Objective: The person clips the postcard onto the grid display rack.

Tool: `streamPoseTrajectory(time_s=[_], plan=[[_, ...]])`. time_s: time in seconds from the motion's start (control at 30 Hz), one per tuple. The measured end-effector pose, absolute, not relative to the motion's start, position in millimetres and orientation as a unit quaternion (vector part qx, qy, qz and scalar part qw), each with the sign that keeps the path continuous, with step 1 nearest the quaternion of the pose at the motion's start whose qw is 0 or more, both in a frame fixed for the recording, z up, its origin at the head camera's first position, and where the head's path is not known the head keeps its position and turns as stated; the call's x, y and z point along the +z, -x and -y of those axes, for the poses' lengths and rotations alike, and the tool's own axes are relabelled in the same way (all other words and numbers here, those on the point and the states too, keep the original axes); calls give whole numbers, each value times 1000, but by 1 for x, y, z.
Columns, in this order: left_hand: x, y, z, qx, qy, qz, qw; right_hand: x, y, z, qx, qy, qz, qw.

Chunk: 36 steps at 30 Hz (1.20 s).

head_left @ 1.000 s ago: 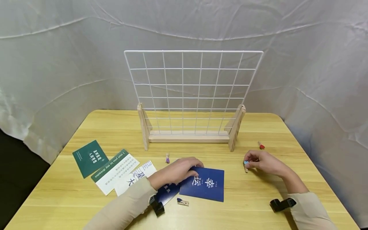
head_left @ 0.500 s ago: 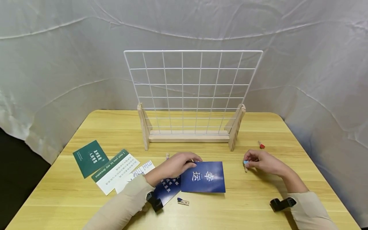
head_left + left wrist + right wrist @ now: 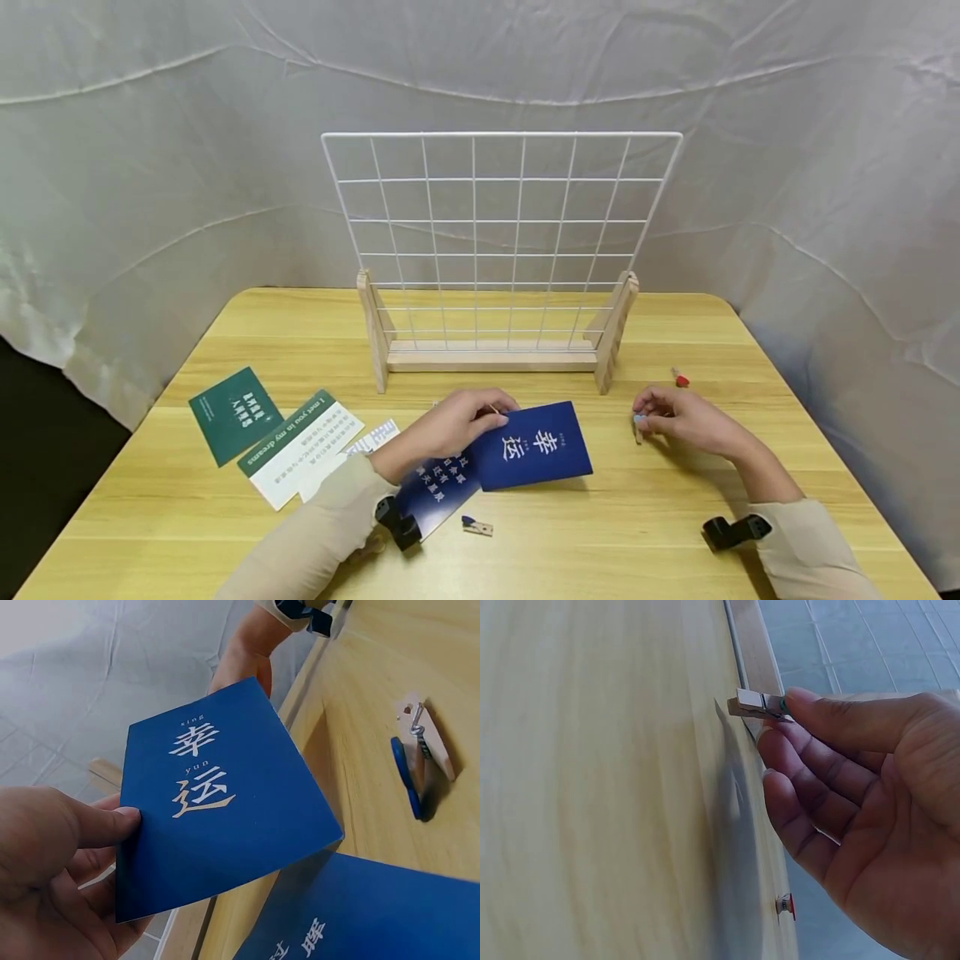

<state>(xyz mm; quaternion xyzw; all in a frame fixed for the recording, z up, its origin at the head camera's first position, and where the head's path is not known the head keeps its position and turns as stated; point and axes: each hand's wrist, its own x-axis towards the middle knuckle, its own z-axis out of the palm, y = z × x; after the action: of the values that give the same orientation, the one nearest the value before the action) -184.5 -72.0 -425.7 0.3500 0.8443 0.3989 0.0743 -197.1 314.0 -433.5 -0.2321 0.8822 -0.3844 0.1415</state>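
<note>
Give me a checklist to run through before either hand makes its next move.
1. Left hand grips the blue "xing yun" card: ok.
2. That card clear of the other dark-blue card: cannot tell, they overlap in view.
3. Right hand pinches the light-blue-topped clothespin: ok.
4. Held card and pinched clothespin in contact: not ok, they are apart.
5. White wire grid standing in its wooden stand: ok.

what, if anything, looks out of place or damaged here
Nothing looks damaged. The green card and green-and-white card lie askew, slightly untidy; the lifted blue card tilts too, but the left hand is holding it.
</note>
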Motion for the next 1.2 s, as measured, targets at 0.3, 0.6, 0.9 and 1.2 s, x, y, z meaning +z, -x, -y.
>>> streamPoseTrajectory(time_s=[0.3, 0.6, 0.9, 1.2], plan=[[-424, 185, 72, 452, -323, -827, 84, -428, 197, -311, -349, 224, -907, 78], [-422, 188, 73, 498, -293, -813, 73, -418, 194, -308, -367, 211, -905, 53], [-416, 196, 72, 523, -259, -810, 61, -402, 194, -303, -365, 186, -911, 30], [-403, 204, 68, 554, -241, -794, 65, -373, 201, -296, -341, 186, -921, -10]])
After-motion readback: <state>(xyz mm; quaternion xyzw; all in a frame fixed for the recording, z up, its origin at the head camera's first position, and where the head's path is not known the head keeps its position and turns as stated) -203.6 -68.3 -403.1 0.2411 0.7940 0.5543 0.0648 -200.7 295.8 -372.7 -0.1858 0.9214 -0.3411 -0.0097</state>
